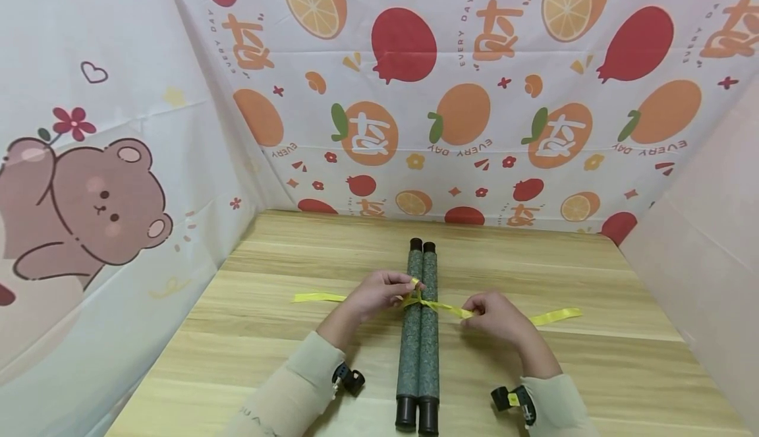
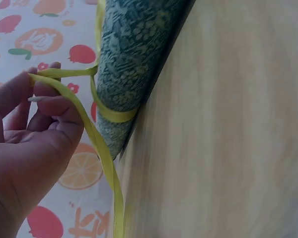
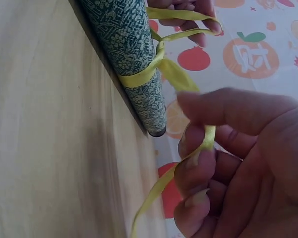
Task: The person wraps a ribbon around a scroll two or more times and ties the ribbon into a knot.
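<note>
Two scrolls (image 1: pixel 410 351) covered in green patterned cloth, with dark end knobs, lie side by side on the table. A yellow ribbon (image 2: pixel 116 115) goes round them and crosses on top near their middle. My left hand (image 1: pixel 379 292) pinches a loop of the ribbon just above the crossing, and one tail runs off to the left. To the right of the scrolls, my right hand (image 1: pixel 497 316) grips the other ribbon length between thumb and fingers. Its tail hangs past the hand in the right wrist view, where the ribbon (image 3: pixel 181 74) stretches from the crossing to the fingers.
The wood-grain table (image 1: pixel 284 252) carries the scrolls. Behind it hangs a fruit-printed cloth (image 1: pixel 456 48), with a bear-printed cloth (image 1: pixel 196 127) at the left and a pale cloth (image 1: pixel 711 226) at the right. Small wrist cameras sit on both sleeves.
</note>
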A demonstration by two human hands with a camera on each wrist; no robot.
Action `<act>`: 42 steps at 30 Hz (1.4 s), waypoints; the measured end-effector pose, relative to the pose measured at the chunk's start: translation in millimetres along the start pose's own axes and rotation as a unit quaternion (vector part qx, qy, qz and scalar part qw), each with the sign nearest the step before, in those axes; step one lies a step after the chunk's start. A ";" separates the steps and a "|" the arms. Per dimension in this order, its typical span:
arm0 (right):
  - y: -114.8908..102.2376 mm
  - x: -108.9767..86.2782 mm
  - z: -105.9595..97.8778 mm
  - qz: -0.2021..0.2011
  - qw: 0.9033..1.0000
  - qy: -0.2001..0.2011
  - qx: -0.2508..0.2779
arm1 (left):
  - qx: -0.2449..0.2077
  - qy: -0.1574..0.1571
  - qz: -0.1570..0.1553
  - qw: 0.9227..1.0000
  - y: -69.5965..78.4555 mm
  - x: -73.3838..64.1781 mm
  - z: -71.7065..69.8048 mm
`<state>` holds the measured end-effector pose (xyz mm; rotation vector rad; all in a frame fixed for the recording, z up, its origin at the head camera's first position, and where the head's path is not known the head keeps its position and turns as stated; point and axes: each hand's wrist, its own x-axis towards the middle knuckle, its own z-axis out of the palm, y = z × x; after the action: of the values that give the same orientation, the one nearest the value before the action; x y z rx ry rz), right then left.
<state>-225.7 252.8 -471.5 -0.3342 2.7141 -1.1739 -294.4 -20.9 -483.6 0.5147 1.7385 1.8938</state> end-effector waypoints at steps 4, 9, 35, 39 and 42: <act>-4.1 -2.3 -1.8 0.022 0.998 0.037 -0.050 | 0.033 0.041 0.008 0.999 -2.9 1.8 9.3; -8.7 -4.9 -6.2 0.061 0.989 0.072 -0.113 | 0.086 0.073 0.025 0.993 -5.5 4.9 17.2; 14.7 17.3 -11.2 0.091 0.976 0.068 -0.184 | 0.110 0.081 0.007 0.991 6.8 -4.8 23.0; 10.9 25.3 -3.9 0.085 0.971 0.037 -0.219 | 0.114 0.072 0.003 0.991 7.0 -7.1 21.1; 12.2 27.7 -3.4 0.085 0.968 0.036 -0.232 | 0.117 0.070 0.001 0.991 8.1 -9.4 19.8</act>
<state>-254.8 255.8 -479.9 -0.1099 2.9863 -0.5062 -276.1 -11.1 -472.9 0.4784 2.0672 1.7748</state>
